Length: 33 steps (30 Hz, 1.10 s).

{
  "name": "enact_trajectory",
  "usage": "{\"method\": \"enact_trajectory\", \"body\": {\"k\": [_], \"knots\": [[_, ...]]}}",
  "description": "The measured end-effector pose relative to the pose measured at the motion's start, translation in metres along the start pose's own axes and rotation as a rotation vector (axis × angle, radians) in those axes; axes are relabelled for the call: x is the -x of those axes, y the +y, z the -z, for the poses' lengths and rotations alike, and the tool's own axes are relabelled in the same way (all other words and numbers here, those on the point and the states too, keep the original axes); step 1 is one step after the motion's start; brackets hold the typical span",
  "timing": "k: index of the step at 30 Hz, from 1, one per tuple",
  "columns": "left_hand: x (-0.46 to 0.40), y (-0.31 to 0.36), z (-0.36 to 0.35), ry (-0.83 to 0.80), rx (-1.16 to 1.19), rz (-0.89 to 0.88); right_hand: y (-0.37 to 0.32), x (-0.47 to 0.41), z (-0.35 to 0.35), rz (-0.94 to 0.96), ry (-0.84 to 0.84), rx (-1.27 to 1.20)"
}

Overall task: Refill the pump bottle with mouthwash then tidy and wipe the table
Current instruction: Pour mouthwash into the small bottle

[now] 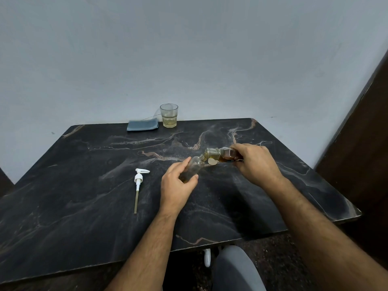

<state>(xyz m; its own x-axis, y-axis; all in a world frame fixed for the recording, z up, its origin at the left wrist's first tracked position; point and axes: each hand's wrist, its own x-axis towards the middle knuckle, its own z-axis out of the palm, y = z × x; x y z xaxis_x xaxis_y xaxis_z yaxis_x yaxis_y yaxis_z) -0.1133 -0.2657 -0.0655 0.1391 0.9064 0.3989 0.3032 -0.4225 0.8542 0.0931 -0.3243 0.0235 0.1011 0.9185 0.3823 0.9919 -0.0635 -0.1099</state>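
Note:
My left hand (178,183) grips a small clear pump bottle (194,168) standing on the dark marble table (84,196), its neck open and leaning a little to the right. My right hand (255,162) holds a mouthwash bottle (218,154) with amber liquid, tipped on its side so its mouth meets the pump bottle's neck. The white pump head (139,179) with its long tube lies flat on the table, left of my left hand.
A glass (169,115) with a little pale yellow liquid stands at the table's far edge by the wall. A folded blue-grey cloth (142,125) lies just left of it. My knee (237,267) shows below the near table edge.

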Motion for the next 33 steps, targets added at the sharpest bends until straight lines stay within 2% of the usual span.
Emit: {"method": "enact_trajectory", "body": {"k": [33], "knots": [[0.0004,0.0041,0.0020,-0.013,0.001,0.017,-0.0018,-0.0029,0.0033,0.017,-0.008,0.028]]}}
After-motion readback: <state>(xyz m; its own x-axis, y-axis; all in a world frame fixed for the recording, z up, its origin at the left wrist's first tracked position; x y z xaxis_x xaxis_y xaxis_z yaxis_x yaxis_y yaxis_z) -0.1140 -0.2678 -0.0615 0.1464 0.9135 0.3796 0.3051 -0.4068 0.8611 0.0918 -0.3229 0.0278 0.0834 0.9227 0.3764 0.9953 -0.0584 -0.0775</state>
